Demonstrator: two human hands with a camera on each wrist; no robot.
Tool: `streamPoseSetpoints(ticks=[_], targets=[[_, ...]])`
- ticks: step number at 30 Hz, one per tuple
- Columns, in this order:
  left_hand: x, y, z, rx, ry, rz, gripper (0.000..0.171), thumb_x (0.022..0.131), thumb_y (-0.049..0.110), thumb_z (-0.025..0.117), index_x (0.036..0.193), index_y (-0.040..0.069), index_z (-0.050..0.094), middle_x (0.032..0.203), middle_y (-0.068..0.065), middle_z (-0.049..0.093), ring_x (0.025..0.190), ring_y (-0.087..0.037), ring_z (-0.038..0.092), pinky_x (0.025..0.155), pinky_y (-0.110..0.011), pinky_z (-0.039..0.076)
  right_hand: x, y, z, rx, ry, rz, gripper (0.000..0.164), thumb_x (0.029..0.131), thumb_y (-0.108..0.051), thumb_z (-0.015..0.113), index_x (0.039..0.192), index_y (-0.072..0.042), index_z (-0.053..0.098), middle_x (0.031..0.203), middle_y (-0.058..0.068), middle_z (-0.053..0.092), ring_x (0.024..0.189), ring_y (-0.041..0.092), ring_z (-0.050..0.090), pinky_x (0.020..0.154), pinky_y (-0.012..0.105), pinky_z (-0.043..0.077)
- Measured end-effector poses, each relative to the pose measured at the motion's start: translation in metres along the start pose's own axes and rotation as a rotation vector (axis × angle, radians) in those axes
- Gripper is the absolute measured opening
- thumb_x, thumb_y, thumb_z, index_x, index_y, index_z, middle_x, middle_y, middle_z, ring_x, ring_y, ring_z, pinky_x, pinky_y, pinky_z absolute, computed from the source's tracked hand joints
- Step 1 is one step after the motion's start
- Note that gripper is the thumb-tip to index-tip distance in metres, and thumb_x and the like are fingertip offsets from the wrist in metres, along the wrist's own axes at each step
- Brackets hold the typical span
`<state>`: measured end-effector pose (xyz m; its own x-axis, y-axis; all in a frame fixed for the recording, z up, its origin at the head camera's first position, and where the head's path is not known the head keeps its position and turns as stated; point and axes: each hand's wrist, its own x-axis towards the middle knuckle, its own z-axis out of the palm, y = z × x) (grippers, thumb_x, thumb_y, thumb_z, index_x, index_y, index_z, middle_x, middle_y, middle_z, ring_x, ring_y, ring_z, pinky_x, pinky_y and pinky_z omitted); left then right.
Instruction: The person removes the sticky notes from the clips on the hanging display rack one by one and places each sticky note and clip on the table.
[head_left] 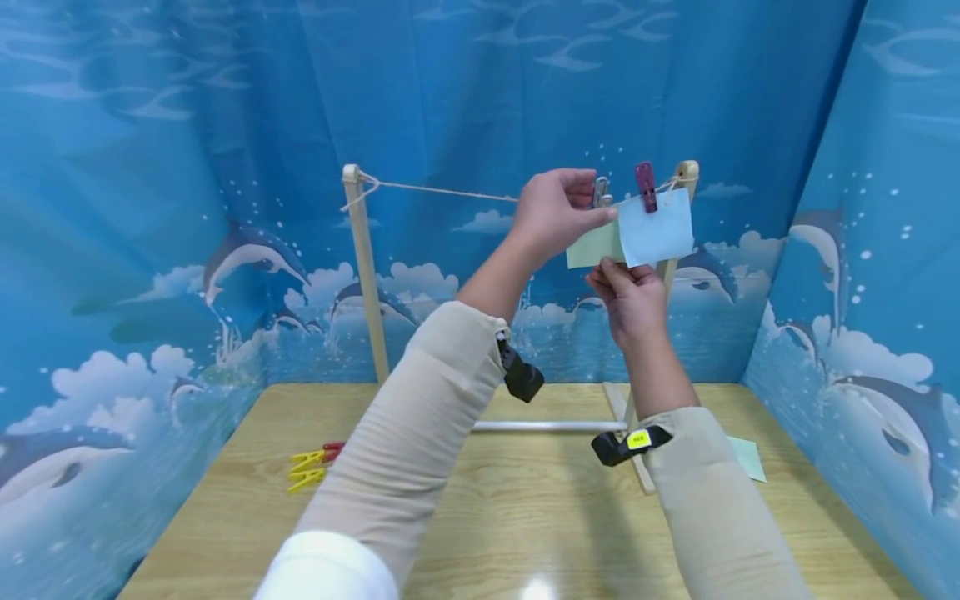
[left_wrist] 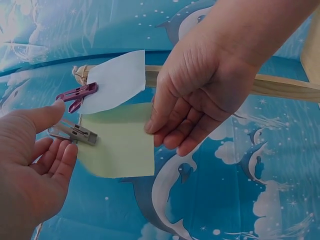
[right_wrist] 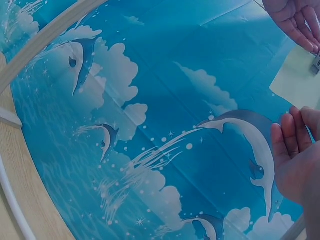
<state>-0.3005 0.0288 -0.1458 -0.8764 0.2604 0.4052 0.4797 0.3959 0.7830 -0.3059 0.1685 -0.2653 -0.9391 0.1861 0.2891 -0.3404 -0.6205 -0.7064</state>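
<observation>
A pale green paper (left_wrist: 122, 145) hangs at the line with a grey clothespin (left_wrist: 82, 135) on its upper edge. My left hand (head_left: 558, 208) is around that clothespin's handles, thumb on one side and fingers on the other, with a gap showing between them. At the paper's lower edge my right hand (head_left: 633, 300) pinches it between thumb and fingers. A light blue paper (head_left: 660, 229) hangs just to the right, overlapping the green one in the head view, under a purple clothespin (head_left: 646, 187).
A string (head_left: 450, 192) runs between two wooden posts (head_left: 366, 283). Yellow clothespins (head_left: 306, 479) and a red one (head_left: 332, 451) lie on the table (head_left: 510, 517) at left. Another green paper (head_left: 747, 459) lies at right. A white rod (head_left: 547, 426) crosses the stand's base.
</observation>
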Motion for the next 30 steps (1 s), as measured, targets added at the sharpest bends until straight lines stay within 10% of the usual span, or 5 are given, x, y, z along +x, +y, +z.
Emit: streamPoseSetpoints(ticks=[18,30], targets=[[-0.009,-0.015,0.008,0.234,0.171,0.291,0.027,0.089,0.025,0.071,0.111,0.009,0.072,0.1,0.001,0.068,0.087,-0.005,0.063,0.073,-0.011,0.051,-0.006,-0.002,0.001,0.001,-0.013,-0.022,0.017,0.088,-0.006,0.069,0.103,-0.001,0.063,0.085,0.009,0.068,0.08,0.018,0.069,0.086,0.029,0.056],[-0.012,-0.026,0.0,0.033,0.326,0.508,0.017,0.091,0.013,0.069,0.1,0.0,0.073,0.097,-0.008,0.07,0.087,-0.01,0.067,0.078,-0.012,0.052,-0.011,0.008,-0.005,-0.082,-0.025,-0.039,0.005,0.092,-0.007,0.066,0.095,-0.003,0.066,0.083,0.008,0.068,0.077,0.016,0.069,0.083,0.027,0.056]])
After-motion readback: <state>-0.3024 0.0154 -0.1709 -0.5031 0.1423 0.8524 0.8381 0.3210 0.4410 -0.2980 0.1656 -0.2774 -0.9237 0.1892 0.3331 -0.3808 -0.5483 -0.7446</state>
